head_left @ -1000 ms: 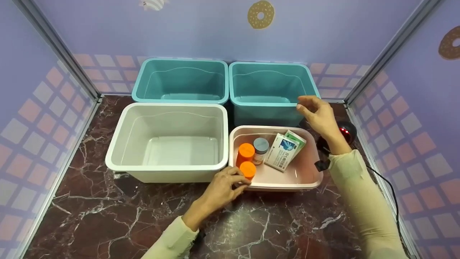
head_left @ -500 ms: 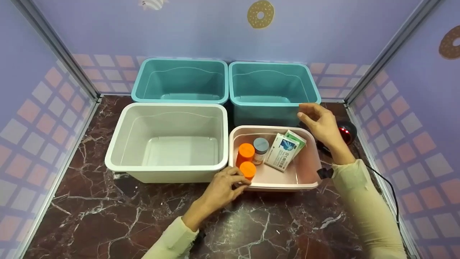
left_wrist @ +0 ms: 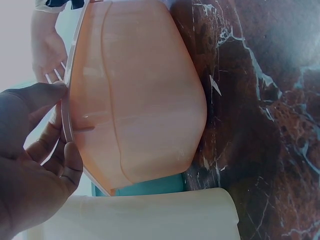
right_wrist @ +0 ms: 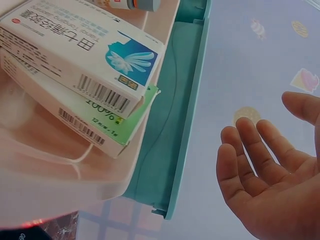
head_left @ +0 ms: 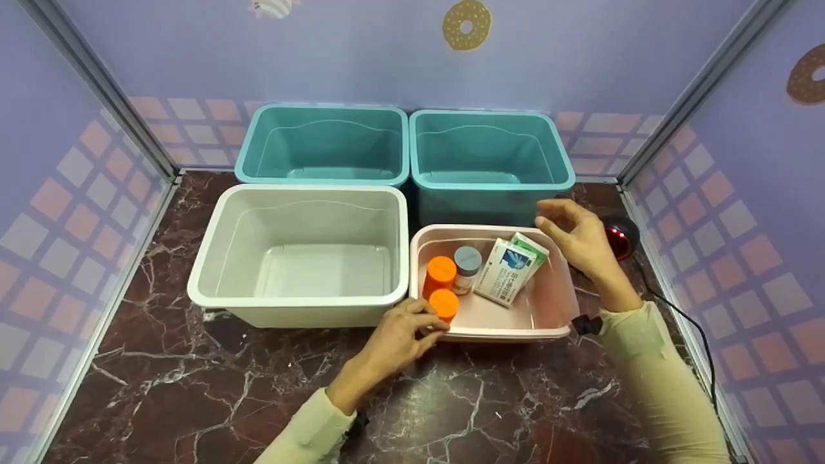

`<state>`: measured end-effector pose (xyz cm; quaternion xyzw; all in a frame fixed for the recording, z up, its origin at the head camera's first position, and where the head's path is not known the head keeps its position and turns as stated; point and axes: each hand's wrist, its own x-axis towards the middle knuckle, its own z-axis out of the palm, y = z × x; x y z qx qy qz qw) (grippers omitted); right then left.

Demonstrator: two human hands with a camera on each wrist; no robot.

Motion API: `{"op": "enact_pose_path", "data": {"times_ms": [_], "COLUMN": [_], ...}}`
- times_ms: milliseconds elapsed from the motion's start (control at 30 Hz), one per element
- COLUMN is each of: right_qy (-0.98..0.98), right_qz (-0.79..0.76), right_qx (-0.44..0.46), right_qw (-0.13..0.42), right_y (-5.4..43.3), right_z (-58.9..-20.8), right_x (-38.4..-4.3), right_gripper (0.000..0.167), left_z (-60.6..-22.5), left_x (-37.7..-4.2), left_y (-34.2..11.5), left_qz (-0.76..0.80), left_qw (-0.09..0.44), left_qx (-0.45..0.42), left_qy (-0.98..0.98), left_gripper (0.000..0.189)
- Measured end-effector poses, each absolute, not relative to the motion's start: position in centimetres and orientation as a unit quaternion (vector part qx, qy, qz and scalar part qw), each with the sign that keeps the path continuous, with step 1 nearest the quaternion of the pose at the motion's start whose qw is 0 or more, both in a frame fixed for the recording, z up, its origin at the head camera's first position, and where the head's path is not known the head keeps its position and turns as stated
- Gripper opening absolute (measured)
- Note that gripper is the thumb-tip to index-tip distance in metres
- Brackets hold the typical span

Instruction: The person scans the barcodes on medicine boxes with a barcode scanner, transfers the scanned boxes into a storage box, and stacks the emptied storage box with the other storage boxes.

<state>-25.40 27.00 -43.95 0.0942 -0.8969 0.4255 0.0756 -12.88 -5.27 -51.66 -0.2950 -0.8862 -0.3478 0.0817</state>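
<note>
My left hand [head_left: 401, 330] grips the near left corner of the pink bin [head_left: 509, 333] by its rim, fingertips close to an orange-capped bottle [head_left: 445, 304]. In the left wrist view, its thumb and fingers lie about the rim [left_wrist: 67, 107]. A second orange-capped bottle [head_left: 441, 272] and a grey-capped bottle [head_left: 468, 261] stand at the bin's left side. Right of them, a white medicine box [head_left: 506, 272] leans over a green-and-white box [head_left: 533, 248]. My right hand [head_left: 580, 235] hovers by the bin's far right corner, holding nothing, fingers loosely bent in the right wrist view.
A large white bin [head_left: 300, 301] stands left of the pink one. Behind them are two teal bins, one on the left [head_left: 322, 182] and one on the right [head_left: 480, 200]. A black device with red lights [head_left: 622, 237] and a cable lies by my right hand.
My right hand has come nearer, down from the right teal bin's front edge toward the pink bin's far right corner. My left hand and the bin's contents have stayed put.
</note>
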Motion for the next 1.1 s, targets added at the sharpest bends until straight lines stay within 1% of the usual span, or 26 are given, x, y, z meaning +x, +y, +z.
{"op": "enact_pose_path", "data": {"times_ms": [333, 767, 933, 1100], "right_qy": [-0.899, -0.917, -0.914, -0.914], "right_qz": [0.422, 0.386, 0.393, 0.394], "right_qx": [0.09, 0.089, 0.092, 0.092], "right_qw": [0.073, 0.043, 0.038, 0.038], "right_y": [27.3, 27.9, 27.8, 27.8], "right_z": [-45.0, -46.2, -46.9, -47.7], "right_x": [-24.5, -23.5, -23.4, -23.3], "right_gripper": [0.035, 0.032, 0.03, 0.03], "left_z": [-51.6, -51.6, -51.8, -51.8], "left_x": [-12.9, -12.8, -12.9, -12.9], "left_y": [-5.2, -5.2, -5.3, -5.3], "left_qz": [-0.352, -0.347, -0.345, -0.344], "left_qw": [0.08, 0.088, 0.094, 0.089], "left_qx": [-0.292, -0.295, -0.298, -0.296], "left_qy": [-0.885, -0.886, -0.885, -0.887], "left_gripper": [0.01, 0.01, 0.009, 0.009]}}
